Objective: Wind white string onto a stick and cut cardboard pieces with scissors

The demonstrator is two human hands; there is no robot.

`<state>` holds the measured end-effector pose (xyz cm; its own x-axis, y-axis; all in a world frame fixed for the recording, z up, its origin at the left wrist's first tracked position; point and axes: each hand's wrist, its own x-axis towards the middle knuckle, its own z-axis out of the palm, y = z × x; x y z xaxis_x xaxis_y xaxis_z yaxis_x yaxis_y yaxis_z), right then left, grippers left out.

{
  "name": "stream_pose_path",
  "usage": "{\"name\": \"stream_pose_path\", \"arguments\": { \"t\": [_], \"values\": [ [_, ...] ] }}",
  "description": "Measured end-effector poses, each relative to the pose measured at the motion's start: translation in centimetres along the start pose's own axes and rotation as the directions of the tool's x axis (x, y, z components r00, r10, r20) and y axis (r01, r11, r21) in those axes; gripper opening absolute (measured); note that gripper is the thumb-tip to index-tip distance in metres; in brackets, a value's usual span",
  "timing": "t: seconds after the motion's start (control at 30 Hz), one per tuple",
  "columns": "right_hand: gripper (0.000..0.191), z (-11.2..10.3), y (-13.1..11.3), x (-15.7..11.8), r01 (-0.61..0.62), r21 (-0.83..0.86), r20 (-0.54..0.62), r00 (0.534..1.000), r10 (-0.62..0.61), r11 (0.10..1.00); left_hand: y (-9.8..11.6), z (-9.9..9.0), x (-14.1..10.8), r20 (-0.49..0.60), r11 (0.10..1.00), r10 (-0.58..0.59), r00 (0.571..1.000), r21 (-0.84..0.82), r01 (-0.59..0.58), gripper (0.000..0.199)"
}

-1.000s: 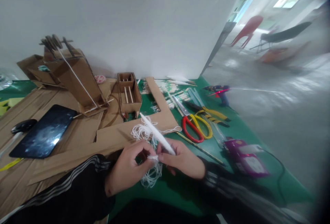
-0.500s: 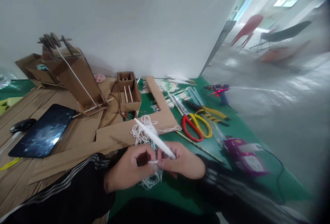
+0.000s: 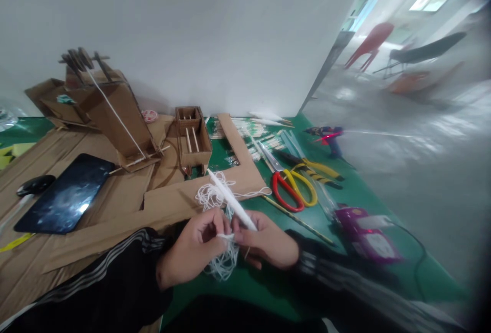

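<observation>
Between the thumb and fingers of my left hand (image 3: 194,248) is a bit of white string. My right hand (image 3: 270,241) is closed round the lower end of a stick wound thickly with white string (image 3: 233,203), its thin tip slanting up and to the left. A loose tangle of white string (image 3: 209,196) lies on the cardboard beyond my hands, and more loops hang below my fingers. Both hands are close together over the front of the green table (image 3: 199,289). My fingers hide part of the string.
Red-and-yellow scissors (image 3: 287,202) and yellow-handled pliers (image 3: 322,167) lie to the right, near a purple pack (image 3: 364,236) and a glue gun (image 3: 330,138). At left are a black tablet (image 3: 65,195), a cardboard model (image 3: 115,113) and a small cardboard box (image 3: 194,149).
The string-wound stick has turned a little more upright, its tip moving right. My left fingers have drawn closer together on the string, and my right hand has shifted slightly left.
</observation>
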<state>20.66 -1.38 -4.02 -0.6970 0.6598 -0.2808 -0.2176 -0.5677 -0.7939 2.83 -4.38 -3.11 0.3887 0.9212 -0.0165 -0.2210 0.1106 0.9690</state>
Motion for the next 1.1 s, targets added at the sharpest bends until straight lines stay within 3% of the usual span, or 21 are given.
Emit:
{"name": "stream_pose_path", "arguments": {
  "t": [0.23,0.43,0.57,0.8,1.0,1.1],
  "values": [
    [0.033,0.4,-0.5,-0.2,-0.007,-0.094,-0.055,0.998,0.002,0.996,0.3,0.2,0.3,-0.062,0.994,-0.107,0.992,-0.038,0.105,0.018],
    [0.036,0.5,-1.4,-0.6,-0.051,-0.301,-0.141,0.99,0.009,0.952,0.2,-0.2,0.3,-0.108,0.982,-0.004,0.994,0.186,0.024,0.016],
    [0.032,0.6,-1.5,-0.6,-0.065,-0.358,-0.2,0.98,-0.008,0.932,0.0,-0.2,0.1,-0.1,0.958,-0.029,0.995,0.28,0.056,0.01],
    [0.034,0.3,-0.6,-0.1,-0.015,-0.165,-0.207,0.978,-0.02,0.986,-0.1,0.0,0.0,-0.115,0.925,-0.111,0.987,0.352,0.145,0.007],
    [0.029,0.2,-0.2,0.2,-0.002,-0.031,-0.165,0.986,-0.003,1.0,-0.1,-0.2,0.4,-0.106,0.969,-0.187,0.977,0.145,0.202,0.008],
    [0.028,0.4,-0.4,0.1,-0.002,0.043,-0.139,0.99,0.008,0.999,0.2,-0.1,0.4,-0.081,0.985,-0.163,0.983,0.046,0.167,0.01]
  ]
}}
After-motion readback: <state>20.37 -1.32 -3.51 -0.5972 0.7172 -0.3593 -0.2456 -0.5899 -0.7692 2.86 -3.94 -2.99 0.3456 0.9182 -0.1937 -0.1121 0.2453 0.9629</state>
